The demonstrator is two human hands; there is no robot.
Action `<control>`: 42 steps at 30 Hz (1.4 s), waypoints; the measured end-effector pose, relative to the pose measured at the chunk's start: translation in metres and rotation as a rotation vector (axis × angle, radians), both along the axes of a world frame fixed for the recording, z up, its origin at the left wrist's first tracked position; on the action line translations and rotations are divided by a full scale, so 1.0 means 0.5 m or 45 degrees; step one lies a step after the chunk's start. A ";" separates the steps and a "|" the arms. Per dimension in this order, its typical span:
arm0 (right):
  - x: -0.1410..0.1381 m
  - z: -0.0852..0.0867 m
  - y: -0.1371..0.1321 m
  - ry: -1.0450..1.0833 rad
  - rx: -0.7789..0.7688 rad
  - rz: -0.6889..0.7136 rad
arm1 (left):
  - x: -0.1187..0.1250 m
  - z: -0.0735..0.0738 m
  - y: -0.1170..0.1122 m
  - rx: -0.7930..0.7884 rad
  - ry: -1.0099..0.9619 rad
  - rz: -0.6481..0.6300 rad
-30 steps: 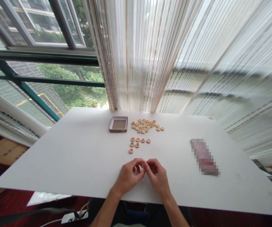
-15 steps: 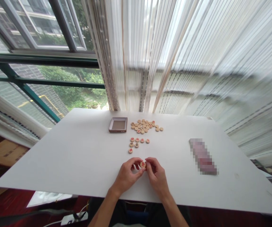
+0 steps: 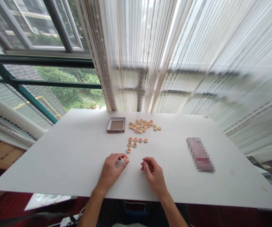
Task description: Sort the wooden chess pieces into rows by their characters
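Observation:
Between the thumb and fingers of my left hand (image 3: 111, 169) is a round wooden Chinese chess piece (image 3: 126, 158) with a red character facing up. It is just below another red-marked piece (image 3: 128, 150). Above that lie two black-marked pieces (image 3: 132, 144) side by side, then a row of red-marked pieces (image 3: 138, 140). My right hand (image 3: 153, 173) rests to the right of the held piece, apart from it, with its fingers curled in and the thumb against them. No piece shows in it.
Beyond the rows lies a loose heap of chess pieces (image 3: 140, 126), many blank side up. An open shallow box (image 3: 116, 125) stands left of the heap. A blurred pinkish object (image 3: 201, 154) lies on the right of the white table (image 3: 67, 157). Curtains and a window border the far edge.
Both hands had been together around the red-marked piece. My left hand has carried it left, just under the lowest laid piece, while my right hand has let go of it.

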State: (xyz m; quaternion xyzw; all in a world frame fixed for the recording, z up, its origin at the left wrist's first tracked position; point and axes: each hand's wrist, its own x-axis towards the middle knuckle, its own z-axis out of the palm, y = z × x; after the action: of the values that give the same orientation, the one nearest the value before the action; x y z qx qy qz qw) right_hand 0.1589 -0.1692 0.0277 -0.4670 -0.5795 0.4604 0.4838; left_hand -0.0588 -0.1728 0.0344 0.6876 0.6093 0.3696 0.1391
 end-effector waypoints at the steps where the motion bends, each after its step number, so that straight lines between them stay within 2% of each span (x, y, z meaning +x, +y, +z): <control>1: 0.000 0.000 0.000 0.001 -0.001 0.001 | 0.001 0.000 0.002 0.004 0.019 0.005; 7: 0.001 0.002 -0.001 0.004 -0.011 0.008 | 0.006 0.000 0.013 0.061 0.137 0.045; 14: 0.001 0.005 -0.001 -0.016 -0.018 0.018 | 0.012 -0.022 0.019 0.061 0.281 0.156; 25: 0.002 -0.001 -0.001 -0.031 -0.014 0.024 | 0.014 -0.025 0.022 -0.015 0.285 0.171; 42: 0.001 0.012 -0.001 -0.061 -0.042 0.035 | 0.014 -0.023 0.017 0.001 0.272 0.170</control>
State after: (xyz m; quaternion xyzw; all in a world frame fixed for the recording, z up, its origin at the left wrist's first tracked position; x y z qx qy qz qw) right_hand 0.1592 -0.1695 0.0337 -0.4778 -0.5896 0.4652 0.4556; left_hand -0.0518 -0.1644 0.0227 0.6809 0.6651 0.3029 0.0482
